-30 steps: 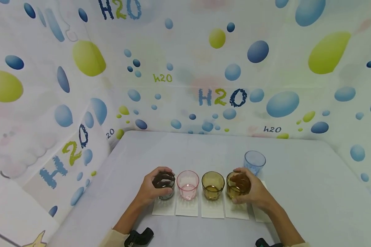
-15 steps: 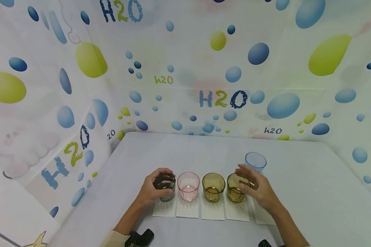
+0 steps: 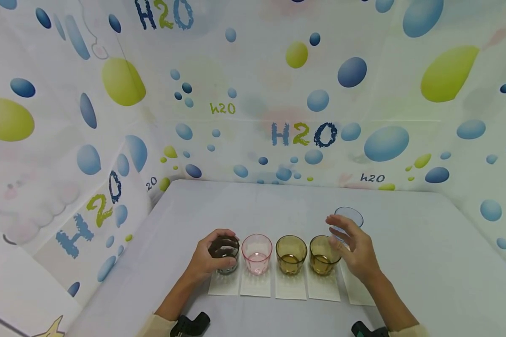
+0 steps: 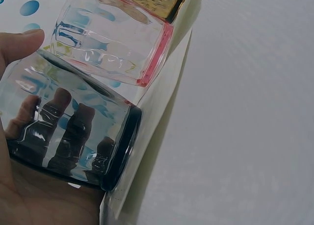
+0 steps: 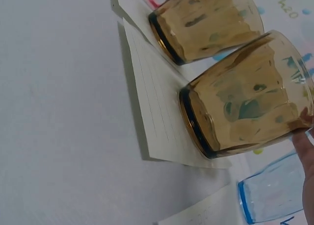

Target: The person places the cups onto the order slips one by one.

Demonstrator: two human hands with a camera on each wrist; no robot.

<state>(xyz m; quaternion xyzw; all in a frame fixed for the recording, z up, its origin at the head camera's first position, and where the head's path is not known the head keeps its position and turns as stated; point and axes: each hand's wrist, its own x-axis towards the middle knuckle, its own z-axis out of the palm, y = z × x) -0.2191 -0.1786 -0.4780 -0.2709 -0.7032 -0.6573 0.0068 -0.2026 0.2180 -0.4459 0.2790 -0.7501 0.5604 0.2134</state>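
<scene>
My left hand [image 3: 203,256] is curled round a smoky grey glass [image 4: 73,117] at the left end of a row. Through its clear wall, the fingers show in the left wrist view. A pink-rimmed glass [image 3: 256,255] and an amber glass [image 3: 291,255] stand beside it. The right hand [image 3: 360,255], fingers loosely bent, is at the right side of a second amber glass [image 3: 320,263]; a fingertip overlaps that glass near its rim in the right wrist view [image 5: 245,102]. Behind this hand stands a blue glass [image 5: 274,190], partly hidden in the head view.
White paper cards lie under the row of glasses, and another card [image 3: 358,290] lies at the right end, partly covered by the right forearm. A white cloth [image 3: 244,201] covers the table. Behind it hangs a backdrop [image 3: 253,84] printed with bubbles and H2O letters.
The right hand has let go of the right amber glass, loosened its fingers and shifted right and slightly back toward the blue glass. The left hand keeps its hold on the grey glass.
</scene>
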